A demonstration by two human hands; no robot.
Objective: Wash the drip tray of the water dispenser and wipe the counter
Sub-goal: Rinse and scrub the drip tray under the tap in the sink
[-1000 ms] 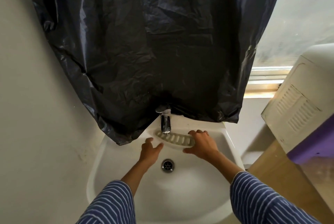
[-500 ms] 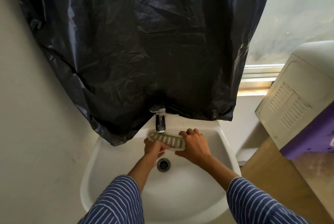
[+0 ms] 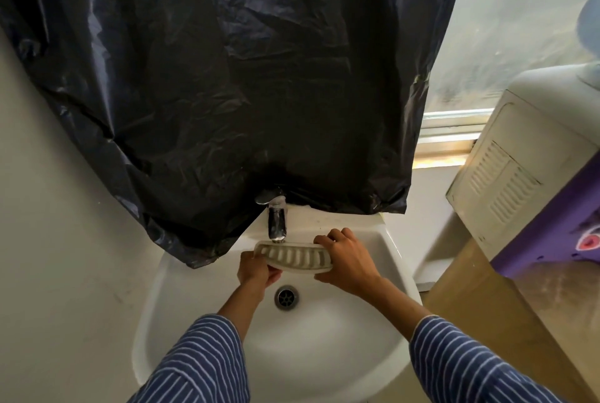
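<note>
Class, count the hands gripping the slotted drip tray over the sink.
2: the left hand holds the drip tray's left end, the right hand its right end, under the tap.

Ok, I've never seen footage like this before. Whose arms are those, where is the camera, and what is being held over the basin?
There is no machine here. The camera sits on a person's head and looks forward and down, so the two striped sleeves are that person's own arms. Both hands hold a pale ribbed drip tray over a white sink, just under the tap. The left hand grips the tray's left end with curled fingers, and the right hand wraps its right end. The drain lies below. I cannot tell whether water is running. A black plastic sheet hangs behind the sink, and a white appliance with vents stands at the right.
</note>
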